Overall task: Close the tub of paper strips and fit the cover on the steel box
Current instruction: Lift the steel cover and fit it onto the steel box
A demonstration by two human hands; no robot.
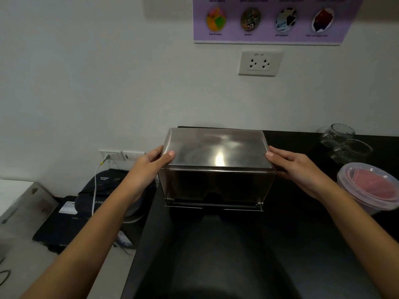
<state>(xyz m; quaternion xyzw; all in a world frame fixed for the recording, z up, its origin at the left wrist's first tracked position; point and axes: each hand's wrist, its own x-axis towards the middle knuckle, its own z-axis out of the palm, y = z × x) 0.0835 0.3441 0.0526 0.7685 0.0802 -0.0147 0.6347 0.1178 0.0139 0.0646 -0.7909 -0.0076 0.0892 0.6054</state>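
Nearest, 2 bare forearms reach forward over the black countertop (216, 255), whose dark surface is bare in front of the steel box. The left hand (149, 167) and right hand (295, 167) clasp opposite ends of the stainless steel cover (216, 149), each with the thumb laid on the top face near its front corner and the fingers wrapped down the side, out of sight. Both hands are partly closed around the metal, neither flat nor fisted.

The cover sits over the steel box (216, 186), which stands on the countertop close to the wall; its front lip looks level with the box's upper edge, though whether it is fully seated cannot be told. A hinged flap or slot shows along the box's lower front.

Thin sheet steel like this should be stiff and light, but smooth and slippery, with edges that may bite; holding the 2 short ends as now gives even control, and pressing down squarely should avoid jamming 1 corner.

To the right, near the countertop's edge, the clear plastic tub of pink paper strips (371, 186) appears to have its lid on. Behind it stand clear glass jars (341, 137). Down to the left, on the floor, a black paper shredder (108, 186) is plugged into a wall socket (112, 155).
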